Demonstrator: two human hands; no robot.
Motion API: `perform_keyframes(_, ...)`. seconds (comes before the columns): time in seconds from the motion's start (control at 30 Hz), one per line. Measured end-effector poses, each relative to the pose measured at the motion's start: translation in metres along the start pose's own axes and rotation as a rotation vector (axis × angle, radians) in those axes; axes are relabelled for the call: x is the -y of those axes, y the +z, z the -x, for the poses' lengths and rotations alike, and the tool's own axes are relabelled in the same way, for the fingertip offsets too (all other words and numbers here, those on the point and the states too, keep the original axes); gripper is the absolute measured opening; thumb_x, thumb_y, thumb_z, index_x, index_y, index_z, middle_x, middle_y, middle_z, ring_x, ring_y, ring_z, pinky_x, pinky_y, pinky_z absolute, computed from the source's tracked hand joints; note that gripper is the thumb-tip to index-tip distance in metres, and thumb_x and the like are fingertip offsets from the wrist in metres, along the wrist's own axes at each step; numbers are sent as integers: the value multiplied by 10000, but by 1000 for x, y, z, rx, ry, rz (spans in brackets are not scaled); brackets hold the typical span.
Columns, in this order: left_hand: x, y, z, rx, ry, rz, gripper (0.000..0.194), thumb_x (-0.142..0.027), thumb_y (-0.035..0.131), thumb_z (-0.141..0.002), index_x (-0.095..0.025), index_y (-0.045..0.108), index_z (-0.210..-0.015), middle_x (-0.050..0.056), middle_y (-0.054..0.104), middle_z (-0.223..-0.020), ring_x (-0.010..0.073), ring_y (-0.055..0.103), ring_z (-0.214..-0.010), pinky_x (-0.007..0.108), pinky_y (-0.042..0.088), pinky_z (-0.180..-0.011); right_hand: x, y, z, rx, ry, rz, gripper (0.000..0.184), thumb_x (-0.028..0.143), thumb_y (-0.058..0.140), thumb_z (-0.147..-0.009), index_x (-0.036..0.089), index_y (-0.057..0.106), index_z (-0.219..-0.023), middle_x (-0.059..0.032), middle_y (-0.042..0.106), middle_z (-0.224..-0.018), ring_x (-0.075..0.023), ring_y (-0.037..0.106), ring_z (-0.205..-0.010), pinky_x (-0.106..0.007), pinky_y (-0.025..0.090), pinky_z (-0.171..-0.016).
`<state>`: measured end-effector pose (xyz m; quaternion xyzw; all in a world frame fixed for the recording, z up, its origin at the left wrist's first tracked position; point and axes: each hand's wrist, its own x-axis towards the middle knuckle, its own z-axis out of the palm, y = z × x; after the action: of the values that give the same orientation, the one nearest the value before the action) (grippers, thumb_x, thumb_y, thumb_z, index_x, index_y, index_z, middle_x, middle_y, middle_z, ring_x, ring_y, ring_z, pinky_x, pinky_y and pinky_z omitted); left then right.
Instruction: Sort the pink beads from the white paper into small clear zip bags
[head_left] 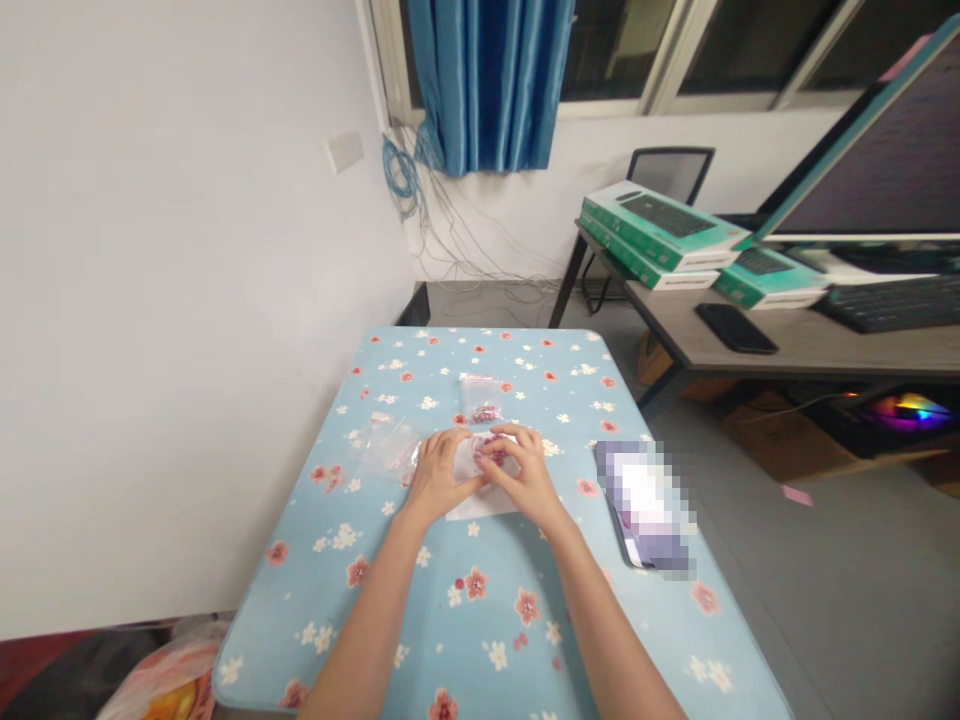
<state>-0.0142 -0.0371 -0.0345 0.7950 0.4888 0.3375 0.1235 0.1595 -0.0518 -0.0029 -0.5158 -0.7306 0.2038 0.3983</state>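
My left hand [441, 478] lies over the left side of a white sheet [480, 508], its fingers bent downward and apart, thumb stretched toward the middle. Opposite it, my right hand [525, 472] curls its thumb and fingers in on a small cluster of pinkish-red beads [491, 450] on the sheet. The fingertips partly hide the cluster, and its exact form is blurred. Just beyond both hands lies a small clear bag [478, 390] with reddish bead-like pieces at its near end. Crumpled clear plastic bags [388, 446] lie beside my left hand.
A flower-patterned blue cloth covers the table [480, 620]. On its right lies a phone-like device [645, 505] with a blurred-out screen. A white wall [187, 300] borders the left. Past the right edge stands a desk [675, 340] with keyboard boxes [660, 230] and a monitor [885, 150].
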Motion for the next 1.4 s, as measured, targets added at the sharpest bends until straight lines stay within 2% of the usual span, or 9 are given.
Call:
perform_keyframes(0.07,1,1,0,-10,-3,7,585,-371,713,-714,-254,444,-1220,73,572,-1194,263,519,-1122,427,384,-952,-4,-2,-1,-11,4,-2,125,316,570,-846,260,672,-892,-47,599,-1140,-236,462,-1135,-412,332,-997)
perform_keyframes(0.27,4,1,1,-30,-8,29,611,-424,710,-722,-255,418,-1230,83,564,-1199,269,512,-1125,439,390,-952,-28,-13,0,-104,133,84,143,324,588,-823,242,683,-892,-70,606,-1110,-267,465,-1099,-447,325,-982)
perform_keyframes(0.5,3,0,1,-38,-30,55,593,-404,701,-735,-259,404,-1228,76,552,-1209,266,510,-1134,447,384,-968,-41,-8,5,-26,183,274,143,360,623,-796,255,696,-859,-76,583,-1109,-305,427,-1108,-469,344,-907)
perform_keyframes(0.73,2,0,1,-50,-30,58,588,-392,706,-730,-256,414,-1222,78,563,-1196,269,517,-1125,448,391,-961,-42,-3,6,14,190,315,139,352,609,-809,253,694,-856,-73,581,-1122,-300,423,-1107,-457,348,-889)
perform_keyframes(0.87,2,0,1,-49,-31,55,595,-400,706,-728,-248,412,-1222,79,562,-1196,267,515,-1123,448,391,-961,-43,-4,5,-32,192,251,131,348,612,-809,254,694,-851,-72,586,-1113,-294,435,-1099,-460,345,-905)
perform_keyframes(1.03,4,1,2,-27,-27,58,611,-413,695,-737,-247,396,-1244,87,552,-1213,269,508,-1137,442,396,-951,-32,-10,0,-110,141,9,170,385,601,-823,242,681,-869,-75,609,-1082,-269,475,-1088,-454,322,-967)
perform_keyframes(1.2,6,2,2,-22,5,74,634,-430,684,-744,-246,380,-1268,98,549,-1225,272,510,-1146,441,396,-951,-13,-11,-3,-85,81,-168,136,366,600,-836,246,660,-859,-64,615,-1103,-254,483,-1126,-442,289,-996)
perform_keyframes(1.4,5,2,2,-17,10,86,630,-415,690,-737,-249,393,-1267,99,547,-1239,271,517,-1146,434,394,-952,-4,0,-1,-20,52,-201,89,324,603,-843,255,653,-869,-46,606,-1094,-237,495,-1103,-441,272,-1007)
